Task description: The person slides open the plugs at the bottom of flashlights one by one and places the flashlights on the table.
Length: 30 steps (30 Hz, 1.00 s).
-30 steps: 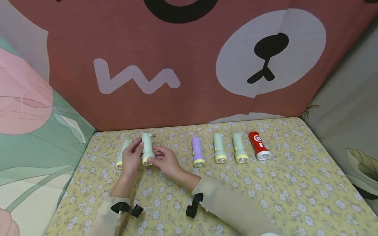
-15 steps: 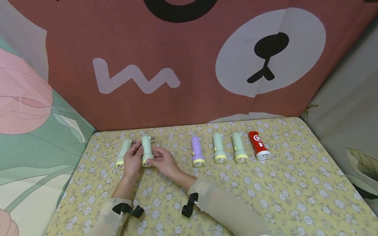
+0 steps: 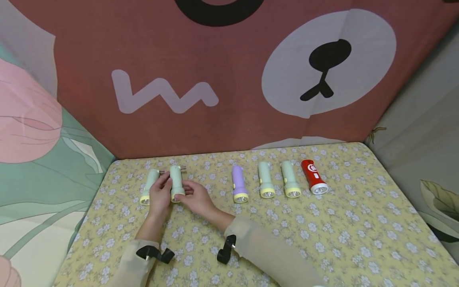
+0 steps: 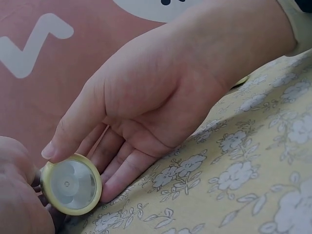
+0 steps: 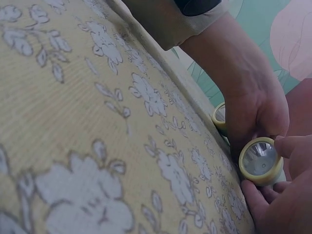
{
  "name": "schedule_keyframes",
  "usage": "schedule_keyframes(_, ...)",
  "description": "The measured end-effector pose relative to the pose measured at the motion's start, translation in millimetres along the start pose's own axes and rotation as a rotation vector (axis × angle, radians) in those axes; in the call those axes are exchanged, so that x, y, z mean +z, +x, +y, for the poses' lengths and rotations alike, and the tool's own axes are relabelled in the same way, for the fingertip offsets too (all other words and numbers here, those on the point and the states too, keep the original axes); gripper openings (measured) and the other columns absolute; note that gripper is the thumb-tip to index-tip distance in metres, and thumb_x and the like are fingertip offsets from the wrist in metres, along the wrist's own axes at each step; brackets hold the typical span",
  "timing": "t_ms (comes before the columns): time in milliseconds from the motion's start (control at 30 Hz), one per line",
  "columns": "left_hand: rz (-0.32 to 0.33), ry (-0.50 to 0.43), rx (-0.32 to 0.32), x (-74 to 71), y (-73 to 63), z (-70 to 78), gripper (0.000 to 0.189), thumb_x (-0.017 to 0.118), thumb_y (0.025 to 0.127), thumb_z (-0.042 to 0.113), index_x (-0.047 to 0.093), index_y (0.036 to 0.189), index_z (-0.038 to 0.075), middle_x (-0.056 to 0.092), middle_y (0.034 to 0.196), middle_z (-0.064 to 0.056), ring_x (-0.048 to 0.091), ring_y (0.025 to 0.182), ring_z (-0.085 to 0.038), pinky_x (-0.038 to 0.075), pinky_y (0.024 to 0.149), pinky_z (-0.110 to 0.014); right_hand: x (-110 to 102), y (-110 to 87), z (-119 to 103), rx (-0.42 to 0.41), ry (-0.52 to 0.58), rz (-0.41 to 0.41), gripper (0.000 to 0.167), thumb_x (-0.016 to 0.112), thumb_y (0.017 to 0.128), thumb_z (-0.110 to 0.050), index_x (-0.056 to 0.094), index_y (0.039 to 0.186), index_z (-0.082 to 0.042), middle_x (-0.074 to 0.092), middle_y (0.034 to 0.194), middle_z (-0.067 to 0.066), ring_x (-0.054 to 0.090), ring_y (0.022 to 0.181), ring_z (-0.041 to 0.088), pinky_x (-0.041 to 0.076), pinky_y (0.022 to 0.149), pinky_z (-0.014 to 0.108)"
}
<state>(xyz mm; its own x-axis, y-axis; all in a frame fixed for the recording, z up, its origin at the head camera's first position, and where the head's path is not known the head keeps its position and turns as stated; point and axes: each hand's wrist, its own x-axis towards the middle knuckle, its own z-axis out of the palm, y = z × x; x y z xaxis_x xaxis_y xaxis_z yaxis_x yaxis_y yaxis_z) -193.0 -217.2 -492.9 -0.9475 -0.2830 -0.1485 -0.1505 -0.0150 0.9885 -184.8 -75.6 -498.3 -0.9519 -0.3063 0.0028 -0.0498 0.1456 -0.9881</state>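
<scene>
A pale green flashlight (image 3: 177,180) with a yellow rim lies on the flowered cloth, its prongs sticking out at the far end. My left hand (image 3: 159,196) holds it from the left; in the left wrist view the left thumb rests over the yellow-rimmed lens (image 4: 73,184), fingers along its side. From the right, my right hand (image 3: 197,197) pinches the lens end between thumb and fingers, as the right wrist view of this flashlight (image 5: 260,161) also shows. Just left of the left hand lies another pale green flashlight (image 3: 150,186), prongs also out.
Farther right in the same row lie a purple flashlight (image 3: 240,184), two more pale green flashlights (image 3: 265,179) (image 3: 290,179) and a red flashlight (image 3: 314,176) with a white head. A printed cloth wall (image 3: 229,131) rises behind the table.
Both hands have brought the held flashlight slightly lower and then a little left, toward the leftmost one. That leftmost flashlight shows more fully beside the left hand.
</scene>
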Motion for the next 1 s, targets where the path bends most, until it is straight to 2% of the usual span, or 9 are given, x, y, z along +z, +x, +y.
schedule_keyframes(367,0.013,0.075,0.004,-0.8,4.2,-2.2,0.046,0.044,0.111,0.017,0.042,0.155,0.004,0.043,0.146,-0.019,0.045,0.126,-0.026,0.045,0.098,-0.025,0.4,1.7,-0.9,0.018,-0.047,-0.02,0.05,0.076,0.095,-0.024,0.061,0.139,-0.004,0.068,0.118,0.005,0.067,0.103,0.015,0.057,0.08,0.023)
schedule_keyframes(767,0.03,0.091,-0.009,0.1,7.8,0.2,0.044,0.042,0.111,0.013,0.043,0.153,0.001,0.043,0.149,-0.018,0.043,0.128,-0.027,0.04,0.104,-0.034,6.8,5.6,2.2,0.016,-0.085,0.004,0.05,0.077,0.094,-0.022,0.062,0.138,-0.003,0.069,0.118,0.006,0.067,0.103,0.017,0.057,0.08,0.023)
schedule_keyframes(1000,0.004,0.113,0.002,0.3,8.1,0.7,0.043,0.04,0.111,0.011,0.043,0.153,0.001,0.042,0.151,-0.02,0.042,0.133,-0.03,0.039,0.108,-0.039,9.0,6.0,2.1,0.025,-0.105,0.024,0.049,0.078,0.093,-0.021,0.063,0.136,-0.002,0.07,0.116,0.006,0.068,0.103,0.018,0.056,0.081,0.022)
